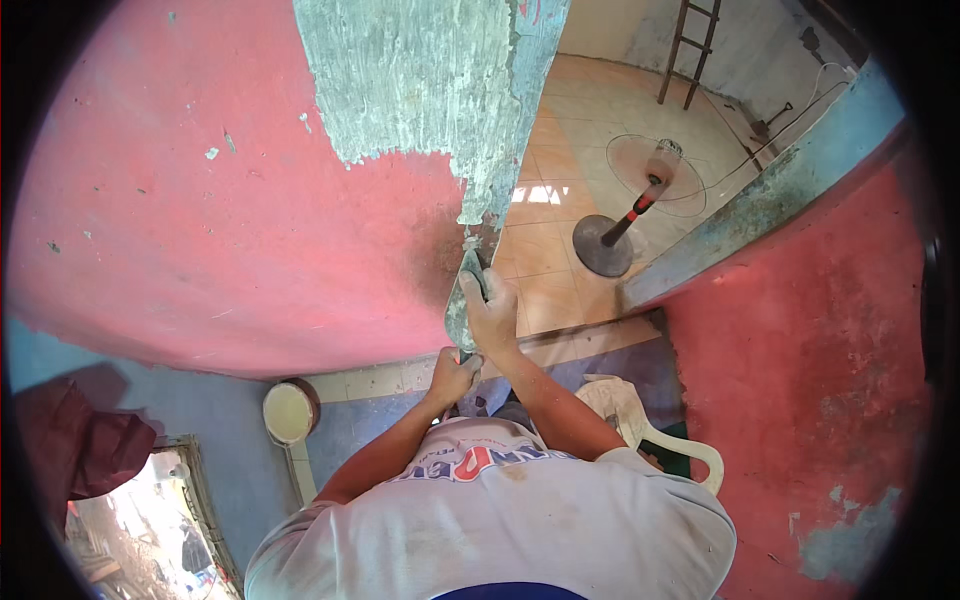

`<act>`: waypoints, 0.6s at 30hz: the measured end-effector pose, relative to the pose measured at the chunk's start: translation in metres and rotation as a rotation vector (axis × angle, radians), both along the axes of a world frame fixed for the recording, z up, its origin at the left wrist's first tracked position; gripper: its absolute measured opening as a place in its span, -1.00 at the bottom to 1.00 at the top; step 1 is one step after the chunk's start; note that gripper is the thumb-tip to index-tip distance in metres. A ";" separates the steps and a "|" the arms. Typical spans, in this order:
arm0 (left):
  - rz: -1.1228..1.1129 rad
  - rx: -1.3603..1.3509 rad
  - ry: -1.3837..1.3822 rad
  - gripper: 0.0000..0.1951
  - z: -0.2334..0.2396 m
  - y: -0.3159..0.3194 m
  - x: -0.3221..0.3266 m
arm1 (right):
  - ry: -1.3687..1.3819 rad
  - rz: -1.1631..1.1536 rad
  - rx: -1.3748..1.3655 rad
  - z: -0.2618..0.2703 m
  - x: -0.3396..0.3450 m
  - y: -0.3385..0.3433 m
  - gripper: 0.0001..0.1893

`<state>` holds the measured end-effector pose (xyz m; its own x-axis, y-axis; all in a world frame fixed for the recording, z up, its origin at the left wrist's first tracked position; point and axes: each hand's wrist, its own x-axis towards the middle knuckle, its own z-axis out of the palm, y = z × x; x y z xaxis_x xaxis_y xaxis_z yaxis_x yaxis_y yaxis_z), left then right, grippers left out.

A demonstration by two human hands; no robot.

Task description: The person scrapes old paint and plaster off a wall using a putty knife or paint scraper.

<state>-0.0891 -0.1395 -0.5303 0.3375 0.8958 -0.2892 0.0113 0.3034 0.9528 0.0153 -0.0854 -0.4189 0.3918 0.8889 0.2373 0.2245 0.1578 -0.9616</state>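
A pointed mason's trowel stands almost upright along the edge of the pink wall, its tip up at the border of bare plaster. My left hand grips the trowel's handle from below. Higher up, my right hand holds the blade, its thumb lying across the face. Above the tip, the pink coat gives way to a scraped grey-green patch that runs down the wall's corner. A dark smudge marks the pink surface left of the blade.
A pedestal fan stands on the tiled floor past the opening. Behind it a wooden ladder leans on the far wall. Near my right side is a white plastic chair; a bucket is at left. A red wall closes the right.
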 end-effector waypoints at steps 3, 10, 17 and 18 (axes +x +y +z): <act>-0.016 0.061 0.076 -0.62 0.016 0.010 0.002 | -0.015 0.026 -0.054 0.008 0.004 0.003 -0.59; 0.001 -0.019 0.001 -0.58 0.001 0.005 0.000 | 0.037 0.021 0.000 -0.021 0.004 0.005 -0.66; -0.040 -0.005 -0.008 -0.58 -0.015 0.005 0.001 | -0.005 0.044 -0.025 -0.026 0.005 -0.001 -0.73; -0.037 -0.061 -0.001 -0.56 -0.013 0.007 -0.001 | 0.000 0.049 -0.020 -0.027 0.004 0.001 -0.73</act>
